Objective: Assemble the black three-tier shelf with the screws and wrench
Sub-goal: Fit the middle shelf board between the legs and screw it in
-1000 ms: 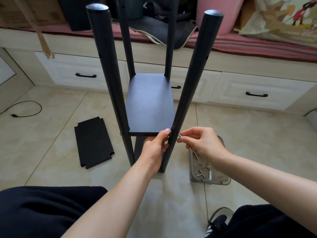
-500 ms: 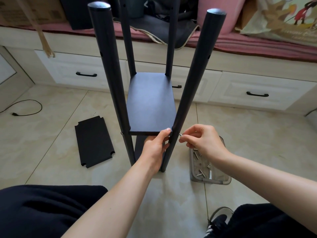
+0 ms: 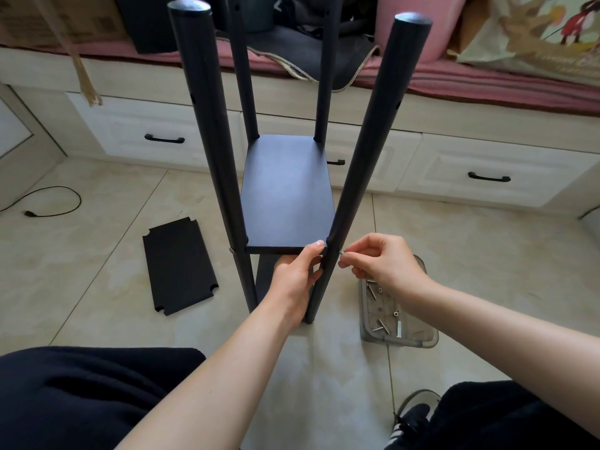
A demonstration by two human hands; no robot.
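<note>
- The black shelf frame (image 3: 285,190) is seen standing on the tiled floor (image 3: 470,254), four round posts rising from it; a shelf board (image 3: 287,196) is seated between the posts part-way up; the edge of a lower board is glimpsed beneath it.
- The near right post (image 3: 363,164) is flanked by both hands at the level of the board's front edge.
- The left hand (image 3: 297,277) is curled around the front right corner of the shelf board, thumb on top of the board beside the post, fingers underneath.
- A small silver screw (image 3: 341,253) is pinched between thumb and fingertips of the right hand (image 3: 383,264); the screw's tip is held against the outer side of the near right post; how far it is seated cannot be told.
- A silver screw head (image 3: 231,250) is seen on the near left post (image 3: 211,151), at the board's height.
- A loose black shelf panel (image 3: 178,266) with notched corners is laid flat on the floor, left of the frame and apart from it.
- A clear plastic tray (image 3: 418,342) holding spare screws and small fittings is set on the floor just right of the frame, partly hidden by the right forearm.
- White drawers (image 3: 487,177) with dark handles are seen behind the frame; a black cable (image 3: 55,203) lies on the floor at far left.
</note>
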